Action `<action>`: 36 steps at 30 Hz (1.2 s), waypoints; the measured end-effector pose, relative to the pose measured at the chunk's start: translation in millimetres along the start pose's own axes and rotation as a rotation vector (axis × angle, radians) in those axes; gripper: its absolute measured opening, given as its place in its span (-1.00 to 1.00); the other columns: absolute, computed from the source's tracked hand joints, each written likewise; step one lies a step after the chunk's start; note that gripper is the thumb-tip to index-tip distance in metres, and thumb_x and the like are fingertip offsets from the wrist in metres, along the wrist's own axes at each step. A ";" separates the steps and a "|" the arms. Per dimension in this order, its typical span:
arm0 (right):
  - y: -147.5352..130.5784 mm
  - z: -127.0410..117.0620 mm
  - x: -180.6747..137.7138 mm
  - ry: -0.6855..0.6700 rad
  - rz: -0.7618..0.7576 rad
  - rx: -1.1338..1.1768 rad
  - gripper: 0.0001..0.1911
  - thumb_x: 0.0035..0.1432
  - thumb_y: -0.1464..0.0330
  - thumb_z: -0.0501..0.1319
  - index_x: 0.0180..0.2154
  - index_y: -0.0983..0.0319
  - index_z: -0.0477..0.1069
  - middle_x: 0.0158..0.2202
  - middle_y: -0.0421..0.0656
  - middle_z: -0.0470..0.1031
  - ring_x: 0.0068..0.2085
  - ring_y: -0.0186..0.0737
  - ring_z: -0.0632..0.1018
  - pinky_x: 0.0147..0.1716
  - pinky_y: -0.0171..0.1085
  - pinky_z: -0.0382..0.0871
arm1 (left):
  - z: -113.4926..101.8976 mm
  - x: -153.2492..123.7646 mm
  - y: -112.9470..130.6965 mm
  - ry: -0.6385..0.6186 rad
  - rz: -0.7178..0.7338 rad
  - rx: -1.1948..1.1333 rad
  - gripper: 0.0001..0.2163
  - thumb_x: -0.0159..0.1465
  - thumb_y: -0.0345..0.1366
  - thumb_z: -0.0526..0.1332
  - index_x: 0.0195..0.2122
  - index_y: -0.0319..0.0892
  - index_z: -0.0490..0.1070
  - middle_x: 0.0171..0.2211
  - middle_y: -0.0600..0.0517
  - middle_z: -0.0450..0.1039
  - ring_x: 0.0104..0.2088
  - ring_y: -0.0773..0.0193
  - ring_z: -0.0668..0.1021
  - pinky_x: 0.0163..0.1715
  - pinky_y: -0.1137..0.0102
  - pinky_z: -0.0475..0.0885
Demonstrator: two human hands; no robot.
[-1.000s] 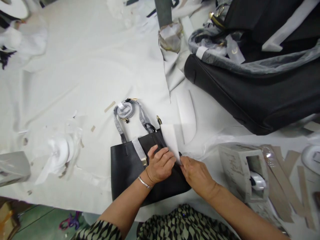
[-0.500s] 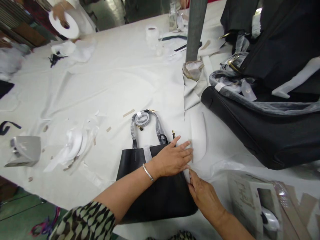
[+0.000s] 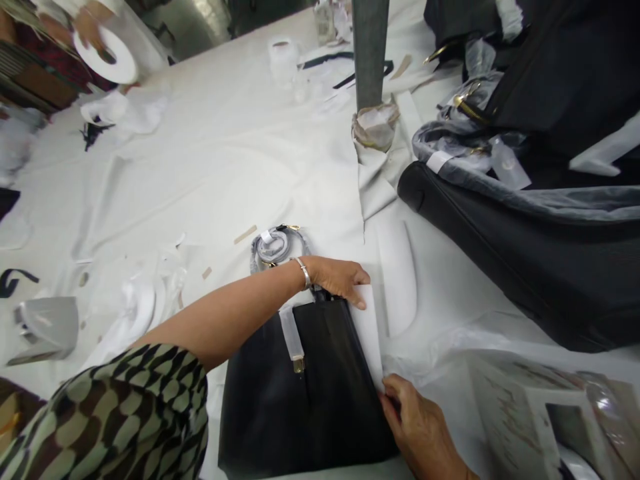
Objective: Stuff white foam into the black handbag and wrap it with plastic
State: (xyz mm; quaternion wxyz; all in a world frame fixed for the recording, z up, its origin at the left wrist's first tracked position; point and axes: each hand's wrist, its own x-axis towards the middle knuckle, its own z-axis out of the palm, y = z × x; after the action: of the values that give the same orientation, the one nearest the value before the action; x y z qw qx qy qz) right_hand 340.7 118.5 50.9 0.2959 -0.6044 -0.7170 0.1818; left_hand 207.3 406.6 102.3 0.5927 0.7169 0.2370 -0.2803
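A small black handbag (image 3: pixel 300 393) lies flat on the white table cover (image 3: pixel 210 167) in front of me. Its handles (image 3: pixel 273 245) are wrapped in grey film, and a white strip with a gold tip (image 3: pixel 291 337) covers its front tab. My left hand (image 3: pixel 340 277), with a silver bangle on the wrist, presses the top end of a white foam strip (image 3: pixel 369 333) onto the bag's right edge. My right hand (image 3: pixel 417 427) pinches the strip's lower end against the same edge.
A curved white foam piece (image 3: pixel 399 280) lies just right of the bag. A large black bag (image 3: pixel 525 240) with wrapped handles fills the right side. A grey post (image 3: pixel 369 53) stands behind. A tape dispenser (image 3: pixel 525 413) sits at the lower right. Another person holds a white roll (image 3: pixel 107 57) far left.
My left hand slid up along the bag's right edge to its top corner, smoothing the white strip. My right hand dropped to the strip's lower end. The view moved closer.
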 end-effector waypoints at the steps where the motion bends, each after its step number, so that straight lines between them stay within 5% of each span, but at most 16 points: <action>1: 0.0 0.8 -0.3 0.003 0.016 0.022 -0.83 0.39 0.37 -0.06 -0.15 0.25 0.27 -0.43 -0.19 0.50 -0.45 -0.32 0.58 -0.46 -0.38 0.42 | -1.0 -1.3 -3.1 -0.027 -0.015 -0.047 -0.82 0.17 -0.21 0.28 -0.32 -0.22 0.42 -0.49 0.15 0.40 -0.46 0.38 0.41 -0.43 0.48 0.28; 3: 0.4 3.3 -2.1 -0.025 0.025 0.070 -0.82 0.38 0.39 -0.06 -0.20 0.23 0.30 -0.44 -0.21 0.47 -0.46 -0.34 0.55 -0.45 -0.38 0.39 | -2.0 -7.4 -2.1 -0.039 -0.036 -0.027 -0.87 0.19 -0.26 0.25 -0.36 -0.22 0.41 -0.52 0.15 0.39 -0.48 0.37 0.41 -0.45 0.48 0.26; 8: 3.3 10.5 -11.8 -0.076 0.017 0.161 -0.75 0.35 0.48 -0.08 -0.24 0.20 0.35 -0.40 -0.18 0.42 -0.40 -0.32 0.49 -0.37 -0.35 0.33 | -0.6 -31.2 27.4 0.146 -0.040 0.504 -0.79 0.16 -0.26 0.31 -0.53 -0.18 0.33 -0.57 0.13 0.32 -0.49 0.34 0.39 -0.46 0.44 0.16; 14: 3.5 13.1 -18.8 -0.136 0.036 0.117 -0.78 0.33 0.51 -0.03 -0.23 0.20 0.34 -0.40 -0.18 0.39 -0.37 -0.28 0.45 -0.33 -0.30 0.29 | 9.6 -55.3 45.0 0.089 -0.119 0.587 -0.88 0.29 -0.22 0.19 -0.22 -0.13 0.40 -0.38 0.06 0.49 -0.38 0.25 0.51 -0.44 0.43 0.22; 18: 0.0 10.3 -14.6 -0.138 0.022 0.069 -0.76 0.33 0.52 -0.07 -0.24 0.19 0.33 -0.39 -0.17 0.40 -0.39 -0.27 0.45 -0.37 -0.29 0.28 | 13.6 -54.2 41.5 0.116 -0.166 0.638 -0.79 0.34 -0.17 0.11 -0.11 -0.15 0.38 -0.28 -0.01 0.53 -0.33 0.20 0.54 -0.42 0.39 0.25; 26: -1.4 2.3 1.3 -0.036 0.018 0.015 -0.78 0.36 0.44 -0.04 -0.02 0.27 0.27 -0.34 -0.14 0.51 -0.38 -0.29 0.56 -0.38 -0.33 0.42 | 6.1 -32.6 31.4 0.134 -0.192 0.847 -0.89 0.19 -0.25 0.26 -0.32 -0.16 0.49 -0.32 -0.04 0.54 -0.26 0.13 0.56 -0.28 0.35 0.35; 30: -4.7 0.4 7.2 -0.153 0.104 0.196 -0.75 0.36 0.41 -0.04 0.04 0.23 0.23 -0.35 -0.20 0.52 -0.37 -0.33 0.58 -0.38 -0.38 0.46 | 2.0 -31.3 15.9 0.020 -0.224 0.704 -0.90 0.14 -0.25 0.31 -0.46 -0.13 0.47 -0.48 0.06 0.50 -0.38 0.23 0.52 -0.41 0.42 0.29; 36: -17.7 8.8 4.0 -0.207 0.014 0.142 -0.67 0.33 0.49 -0.06 0.09 0.28 0.25 -0.35 -0.14 0.50 -0.42 -0.27 0.54 -0.47 -0.33 0.44 | 4.4 -31.6 -14.4 -0.043 -0.206 0.733 -0.91 0.13 -0.28 0.30 -0.46 -0.15 0.44 -0.38 0.08 0.51 -0.27 0.24 0.50 -0.14 0.38 0.29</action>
State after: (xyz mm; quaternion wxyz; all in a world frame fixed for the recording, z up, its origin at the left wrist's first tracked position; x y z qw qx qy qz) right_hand 321.3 119.7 56.0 0.2610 -0.5650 -0.7249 0.2954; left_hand 174.0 404.7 112.9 0.2704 0.8476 0.1793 -0.4199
